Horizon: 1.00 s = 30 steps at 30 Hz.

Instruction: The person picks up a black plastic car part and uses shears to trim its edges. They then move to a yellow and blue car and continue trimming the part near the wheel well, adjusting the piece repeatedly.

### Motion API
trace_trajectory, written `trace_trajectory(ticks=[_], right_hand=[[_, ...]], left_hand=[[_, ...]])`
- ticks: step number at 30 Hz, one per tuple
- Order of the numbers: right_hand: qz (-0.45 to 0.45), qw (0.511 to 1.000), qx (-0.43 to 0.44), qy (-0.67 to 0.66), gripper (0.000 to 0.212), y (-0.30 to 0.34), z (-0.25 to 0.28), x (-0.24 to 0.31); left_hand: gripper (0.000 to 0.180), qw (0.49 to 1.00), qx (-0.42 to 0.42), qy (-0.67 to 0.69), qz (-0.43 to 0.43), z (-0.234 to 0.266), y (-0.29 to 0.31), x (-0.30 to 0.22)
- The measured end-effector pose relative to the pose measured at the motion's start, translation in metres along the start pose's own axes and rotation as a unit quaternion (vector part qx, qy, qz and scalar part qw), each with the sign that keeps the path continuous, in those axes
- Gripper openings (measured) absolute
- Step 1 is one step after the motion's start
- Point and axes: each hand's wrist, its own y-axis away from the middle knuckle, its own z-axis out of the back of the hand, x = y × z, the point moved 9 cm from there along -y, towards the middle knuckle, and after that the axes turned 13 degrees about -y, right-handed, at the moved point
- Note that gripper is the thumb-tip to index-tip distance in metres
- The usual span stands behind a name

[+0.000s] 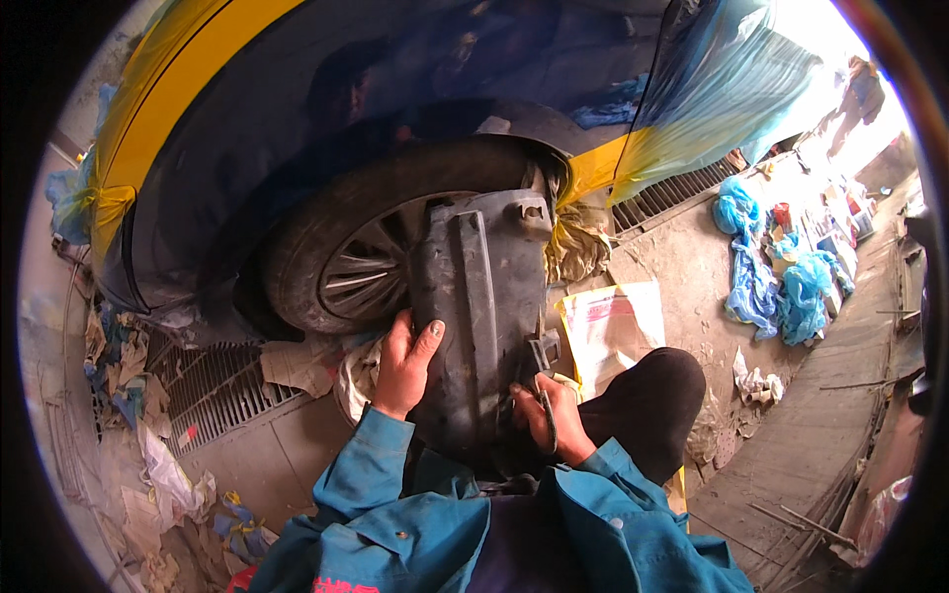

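Note:
A black, ribbed plastic car panel (479, 306), dusty and scuffed, stands tilted before me with brackets on its right edge. My left hand (403, 368) is closed on its left edge, thumb lying on the front face. Low on the panel's right side, my right hand (556, 420) is closed, fingertips against the panel. A thin, dark, curved piece (549, 423) sticks out of that hand; its kind is unclear. Directly behind the panel is a car wheel (361, 267) with a spoked rim, partly hidden by it, under a dark blue car body (395, 89).
Yellow masking film (198, 59) and clear sheeting (712, 109) cover parts of the car. Floor grates (222, 385) lie beside the wheel. Crumpled blue plastic (756, 287), a paper bag (618, 331) and scraps litter the floor. My bent knee (652, 410) is right of the panel.

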Motion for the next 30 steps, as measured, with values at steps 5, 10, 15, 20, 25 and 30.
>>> trace_trajectory(ticks=[5, 10, 15, 20, 25, 30], right_hand=[[0.002, 0.999, 0.028, 0.028, 0.039, 0.000, 0.003, 0.012], [0.001, 0.999, 0.047, -0.008, 0.064, -0.003, 0.001, 0.009], [-0.004, 1.000, 0.003, 0.021, 0.068, -0.003, 0.005, -0.006], [-0.034, 0.995, -0.048, -0.079, 0.065, 0.002, 0.010, -0.017], [-0.006, 0.999, 0.011, -0.045, 0.071, 0.003, 0.007, -0.004], [-0.039, 0.982, 0.097, -0.155, 0.060, 0.006, -0.003, -0.006]], left_hand=[[0.044, 0.998, 0.002, -0.056, -0.011, -0.002, 0.001, -0.005], [0.047, 0.995, -0.002, -0.096, -0.028, -0.005, 0.007, -0.004], [0.049, 0.997, 0.013, -0.072, -0.023, -0.007, 0.010, -0.002], [0.049, 0.998, 0.008, -0.064, -0.007, -0.009, 0.011, 0.002], [0.048, 0.998, 0.002, -0.064, 0.000, -0.006, 0.014, 0.013], [0.050, 0.993, 0.000, -0.120, -0.006, 0.003, 0.020, 0.016]])
